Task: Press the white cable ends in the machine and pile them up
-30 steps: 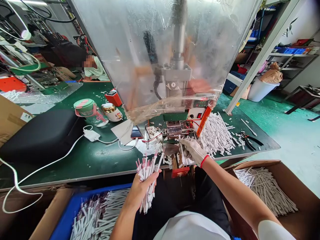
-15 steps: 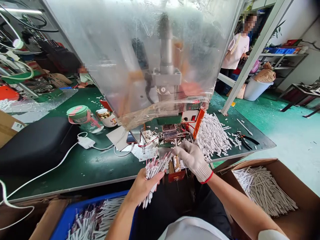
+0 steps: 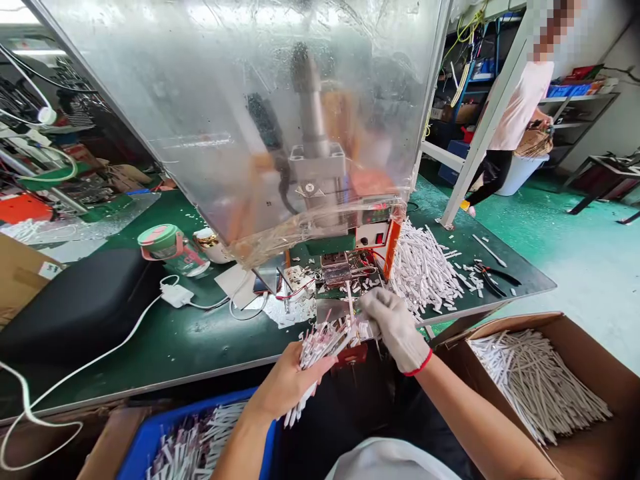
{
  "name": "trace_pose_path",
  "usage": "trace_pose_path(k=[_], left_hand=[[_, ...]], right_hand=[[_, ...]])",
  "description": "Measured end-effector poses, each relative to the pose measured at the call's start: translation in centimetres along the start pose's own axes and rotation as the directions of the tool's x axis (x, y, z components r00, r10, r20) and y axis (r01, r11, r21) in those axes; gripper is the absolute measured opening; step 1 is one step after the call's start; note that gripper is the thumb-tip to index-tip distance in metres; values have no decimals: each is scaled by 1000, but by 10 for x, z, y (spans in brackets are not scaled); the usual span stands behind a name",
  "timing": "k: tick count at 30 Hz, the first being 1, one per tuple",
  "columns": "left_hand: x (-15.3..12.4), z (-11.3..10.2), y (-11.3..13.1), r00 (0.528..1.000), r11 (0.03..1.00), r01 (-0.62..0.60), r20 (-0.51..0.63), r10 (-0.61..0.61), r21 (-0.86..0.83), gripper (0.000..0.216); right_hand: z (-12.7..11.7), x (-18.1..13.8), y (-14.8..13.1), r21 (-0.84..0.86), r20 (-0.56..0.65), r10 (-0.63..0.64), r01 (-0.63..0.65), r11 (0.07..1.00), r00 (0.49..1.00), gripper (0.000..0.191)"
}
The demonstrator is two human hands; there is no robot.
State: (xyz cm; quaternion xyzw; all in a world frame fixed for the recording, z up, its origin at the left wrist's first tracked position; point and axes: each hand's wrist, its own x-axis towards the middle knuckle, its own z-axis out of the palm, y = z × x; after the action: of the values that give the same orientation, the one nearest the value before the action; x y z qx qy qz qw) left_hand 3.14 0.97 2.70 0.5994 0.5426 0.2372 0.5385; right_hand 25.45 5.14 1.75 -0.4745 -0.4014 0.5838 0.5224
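Head view: with left hand's fingers curled round strips, level tips toward one o'clock. Cannot tell right hand's pinch.

The green counter carries, at its left, a black case, a white adapter with its cable, a clear jug with a green lid, and a white cup just beside the jug. A press machine stands near the front, white scraps strewn about its base. Right of it lie a loose heap of white strips and, toward the corner, pliers.
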Motion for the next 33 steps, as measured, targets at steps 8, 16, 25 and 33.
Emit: trace_pose_path(k=[8,16,25,33], left_hand=[[63,19,6,976,979,37,-218,7,198,17],[84,40,10,970,976,108,-235,-62,190,23],[41,-2,28,997,982,-6,-76,20,187,36],[-10,4,25,996,969,-71,67,56,237,34]], right_hand=[[-42,9,17,161,-95,156,-140,977,983,48],[-31,3,39,119,-30,199,-194,974,979,45],[-13,15,20,176,159,123,-151,973,980,47],[1,-4,3,-65,259,88,-74,995,962,40]])
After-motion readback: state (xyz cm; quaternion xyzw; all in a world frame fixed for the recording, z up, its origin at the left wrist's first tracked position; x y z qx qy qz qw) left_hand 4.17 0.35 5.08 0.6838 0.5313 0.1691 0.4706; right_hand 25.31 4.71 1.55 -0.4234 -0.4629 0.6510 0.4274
